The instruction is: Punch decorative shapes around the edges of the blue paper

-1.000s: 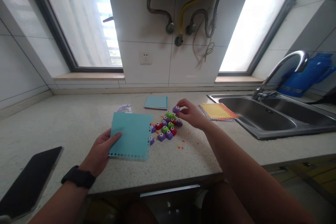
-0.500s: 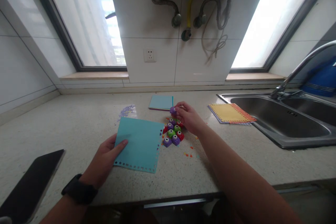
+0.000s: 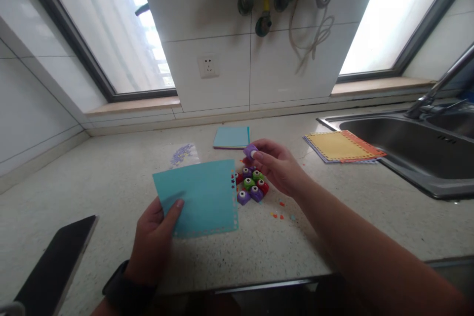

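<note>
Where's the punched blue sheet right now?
Head view, left of centre: the blue sheet is in the left hand, just left of the pile of punches.

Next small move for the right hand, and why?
Probably bring the purple craft punch to the turquoise paper sheet's upper right corner: the right hand holds it apart from the paper, the left hand grips the sheet, and the top edge shows no holes, unlike the right and bottom edges.

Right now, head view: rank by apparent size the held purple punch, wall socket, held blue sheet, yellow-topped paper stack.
1. Held blue sheet
2. Yellow-topped paper stack
3. Wall socket
4. Held purple punch, partly hidden
</note>
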A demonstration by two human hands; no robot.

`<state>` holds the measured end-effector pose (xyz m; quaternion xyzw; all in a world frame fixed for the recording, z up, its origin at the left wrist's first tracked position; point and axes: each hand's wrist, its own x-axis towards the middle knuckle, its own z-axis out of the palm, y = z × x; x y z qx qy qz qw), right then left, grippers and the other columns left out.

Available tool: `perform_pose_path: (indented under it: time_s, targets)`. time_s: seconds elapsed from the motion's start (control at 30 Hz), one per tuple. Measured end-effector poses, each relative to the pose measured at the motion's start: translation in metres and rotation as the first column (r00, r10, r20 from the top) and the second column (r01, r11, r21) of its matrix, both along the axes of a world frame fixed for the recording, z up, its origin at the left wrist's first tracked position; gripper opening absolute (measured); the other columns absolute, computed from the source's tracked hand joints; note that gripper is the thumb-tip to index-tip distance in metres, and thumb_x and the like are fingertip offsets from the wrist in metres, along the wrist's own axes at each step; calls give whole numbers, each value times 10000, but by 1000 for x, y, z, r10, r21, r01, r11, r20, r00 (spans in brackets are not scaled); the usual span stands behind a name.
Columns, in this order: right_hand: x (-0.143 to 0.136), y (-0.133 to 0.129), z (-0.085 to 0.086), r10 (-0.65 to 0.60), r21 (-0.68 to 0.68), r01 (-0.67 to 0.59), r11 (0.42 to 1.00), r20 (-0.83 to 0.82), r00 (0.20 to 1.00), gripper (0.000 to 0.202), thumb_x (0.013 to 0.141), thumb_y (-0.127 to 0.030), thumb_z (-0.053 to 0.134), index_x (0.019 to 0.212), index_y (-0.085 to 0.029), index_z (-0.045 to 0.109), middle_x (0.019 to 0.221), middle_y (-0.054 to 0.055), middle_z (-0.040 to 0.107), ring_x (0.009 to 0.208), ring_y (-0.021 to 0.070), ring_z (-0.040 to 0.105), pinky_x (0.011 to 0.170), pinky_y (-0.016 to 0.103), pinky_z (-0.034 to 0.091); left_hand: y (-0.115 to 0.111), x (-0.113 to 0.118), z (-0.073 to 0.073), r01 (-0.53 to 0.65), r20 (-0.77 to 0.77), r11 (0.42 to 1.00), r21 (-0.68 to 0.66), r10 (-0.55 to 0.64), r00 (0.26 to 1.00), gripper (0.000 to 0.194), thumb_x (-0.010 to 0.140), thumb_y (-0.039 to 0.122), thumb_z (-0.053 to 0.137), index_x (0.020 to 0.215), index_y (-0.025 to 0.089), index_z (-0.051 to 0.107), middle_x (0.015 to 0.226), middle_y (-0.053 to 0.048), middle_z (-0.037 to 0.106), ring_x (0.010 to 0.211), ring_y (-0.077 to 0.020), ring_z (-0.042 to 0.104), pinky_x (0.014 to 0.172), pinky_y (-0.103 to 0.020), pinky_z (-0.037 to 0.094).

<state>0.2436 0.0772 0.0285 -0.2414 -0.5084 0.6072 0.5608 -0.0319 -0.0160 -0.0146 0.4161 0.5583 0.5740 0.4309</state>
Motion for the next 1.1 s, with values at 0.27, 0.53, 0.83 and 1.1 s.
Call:
perform_pose_path:
  time_s: [0.27, 0.53, 0.83, 1.1]
  targets:
    - [0, -2, -9, 103, 44, -108, 993, 91, 990, 209, 836, -324, 806, 967, -209, 691, 875, 10, 724, 742, 133, 711, 683, 266, 574, -5, 4, 2, -32, -75, 999, -39, 29, 997, 445, 783, 473, 793, 1130, 206, 714, 1052, -63, 802, 1003, -299, 739, 816, -348, 618]
    - [-3, -5, -5, 117, 58, -124, 991, 108, 987, 275, 795, -345, 835, 945, -197, 658, 819, 6, 720, 711, 139, 711, 674, 280, 588, -5, 4, 3, -19, -112, 998, -52, 14, 994, 417, 777, 497, 796, 1088, 231, 716, 1034, -43, 806, 988, -287, 744, 776, -306, 619]
    - [-4, -7, -2, 125, 48, -132, 990, 117, 985, 285, 768, -324, 854, 919, -190, 653, 792, 4, 713, 686, 137, 696, 663, 293, 595, -6, 3, 0, -23, -109, 999, -47, 17, 994, 363, 784, 497, 791, 1082, 297, 739, 1075, -1, 805, 1027, -298, 733, 840, -333, 614]
    - [-5, -5, -2, 123, 26, -128, 991, 158, 980, 270, 756, -337, 853, 907, -185, 689, 782, -3, 705, 633, 104, 647, 609, 248, 564, -5, 2, 0, -17, -156, 999, -51, 9, 988, 363, 796, 509, 773, 1095, 307, 739, 1097, 1, 799, 1013, -296, 727, 835, -335, 607]
